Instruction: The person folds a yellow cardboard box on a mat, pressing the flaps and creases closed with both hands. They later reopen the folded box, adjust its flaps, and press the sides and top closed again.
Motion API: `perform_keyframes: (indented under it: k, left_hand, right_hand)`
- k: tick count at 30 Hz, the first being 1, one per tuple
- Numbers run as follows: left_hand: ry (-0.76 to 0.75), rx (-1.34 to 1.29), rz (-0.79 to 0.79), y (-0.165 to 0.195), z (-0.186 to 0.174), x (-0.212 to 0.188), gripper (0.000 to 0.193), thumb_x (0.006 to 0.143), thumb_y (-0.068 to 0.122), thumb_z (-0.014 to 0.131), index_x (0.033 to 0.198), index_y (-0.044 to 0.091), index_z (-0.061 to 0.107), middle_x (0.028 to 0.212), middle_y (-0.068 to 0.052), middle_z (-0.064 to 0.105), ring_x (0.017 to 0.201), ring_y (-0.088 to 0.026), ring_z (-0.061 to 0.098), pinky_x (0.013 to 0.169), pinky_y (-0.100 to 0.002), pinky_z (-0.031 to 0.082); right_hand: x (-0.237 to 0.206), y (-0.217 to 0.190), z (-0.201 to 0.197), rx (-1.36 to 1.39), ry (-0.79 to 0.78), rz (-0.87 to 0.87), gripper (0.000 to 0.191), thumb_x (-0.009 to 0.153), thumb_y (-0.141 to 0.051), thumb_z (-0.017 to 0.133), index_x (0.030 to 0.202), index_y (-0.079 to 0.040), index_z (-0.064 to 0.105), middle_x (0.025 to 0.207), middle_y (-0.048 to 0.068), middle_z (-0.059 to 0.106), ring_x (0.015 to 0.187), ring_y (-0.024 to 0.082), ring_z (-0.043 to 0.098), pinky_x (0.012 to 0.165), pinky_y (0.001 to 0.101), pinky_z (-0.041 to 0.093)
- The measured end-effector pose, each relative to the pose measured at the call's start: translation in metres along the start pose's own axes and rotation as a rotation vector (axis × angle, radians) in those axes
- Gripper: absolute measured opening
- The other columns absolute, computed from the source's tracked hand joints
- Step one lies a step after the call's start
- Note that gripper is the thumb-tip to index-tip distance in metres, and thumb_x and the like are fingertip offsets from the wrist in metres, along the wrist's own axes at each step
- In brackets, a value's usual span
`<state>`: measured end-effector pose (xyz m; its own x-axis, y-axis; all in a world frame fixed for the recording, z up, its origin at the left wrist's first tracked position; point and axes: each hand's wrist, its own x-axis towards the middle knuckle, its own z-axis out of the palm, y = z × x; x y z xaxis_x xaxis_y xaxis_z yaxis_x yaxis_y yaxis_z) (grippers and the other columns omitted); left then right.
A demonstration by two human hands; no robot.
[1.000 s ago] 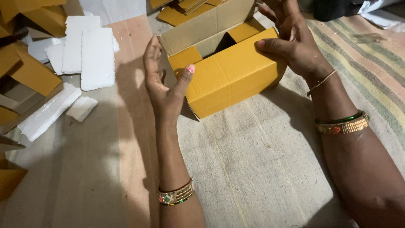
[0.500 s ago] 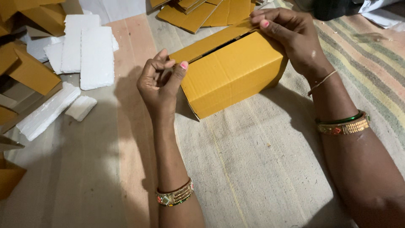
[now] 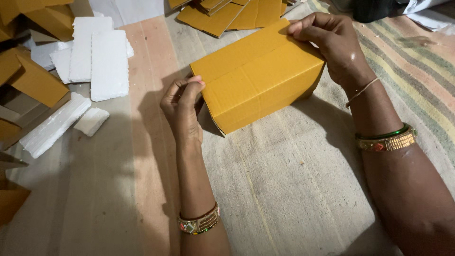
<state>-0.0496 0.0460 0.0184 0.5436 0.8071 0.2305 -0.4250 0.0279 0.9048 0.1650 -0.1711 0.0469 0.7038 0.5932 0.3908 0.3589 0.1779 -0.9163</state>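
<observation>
- Since the earlier frames: top flaps, open 1 s ago, were now folded flat; the yellow cardboard box [image 3: 258, 76] was shut, and the left hand had gone from open palm to a curled pinch at the box's near-left corner.
- Left hand [image 3: 182, 106]: fingers curled, fingertips touching that corner w/ thumb alongside — prob. steadying the end so the box didn't slide; not a full grip.
- Right hand [image 3: 334, 45]: fingers bent over the far-right top edge, pressing the flap down, thumb on the side wall; seemed to hold the lid closed.
- Box lay tilted diagonally on the woven mat [image 3: 294, 189], between both hands, seam across its top.
- Behind it, touching nothing: stack of flat yellow cardboard blanks [image 3: 222, 12].
- Left side: white foam slabs [image 3: 97, 54] and smaller foam pieces [image 3: 57, 125], w/ more folded yellow cartons [image 3: 33, 83] near them, well apart from the box.
- Striped cloth [image 3: 417, 71] at right edge; light dim, hard shadows under arms.
</observation>
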Motion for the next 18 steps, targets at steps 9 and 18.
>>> perform_keyframes:
  k: [9, 18]
  left_hand:
    - [0.037, 0.011, -0.033, 0.001, -0.002, -0.004, 0.01, 0.08, 0.006, 0.074, 0.087, 0.0, 0.076, 0.086, -0.009, 0.077, 0.082, -0.014, 0.071, 0.086, -0.028, 0.058]
    - [0.009, -0.004, -0.181, 0.006, 0.003, -0.001, 0.059, 0.074, 0.009, 0.073, 0.132, 0.005, 0.06, 0.113, -0.011, 0.074, 0.114, -0.019, 0.067, 0.109, -0.035, 0.042]
  right_hand:
    - [-0.001, -0.013, -0.001, -0.068, -0.037, -0.011, 0.013, 0.105, -0.011, 0.069, 0.115, -0.004, 0.074, 0.107, 0.008, 0.076, 0.098, 0.013, 0.075, 0.092, 0.0263, 0.064]
    - [-0.021, -0.038, 0.022, -1.389, 0.093, -0.482, 0.028, 0.111, -0.022, 0.065, 0.097, -0.001, 0.077, 0.108, 0.017, 0.076, 0.123, 0.035, 0.067, 0.094, 0.0525, 0.055]
